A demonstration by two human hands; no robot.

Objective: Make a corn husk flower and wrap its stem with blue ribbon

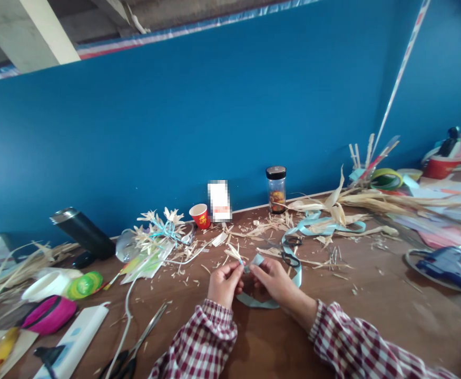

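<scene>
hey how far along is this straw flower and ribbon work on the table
Done: a bunch of straw flowers tied in blue lies by the wall. In hand: left hand pinches a straw piece, right hand holds light blue ribbon against it. Left: loose husks remain unworked.
</scene>
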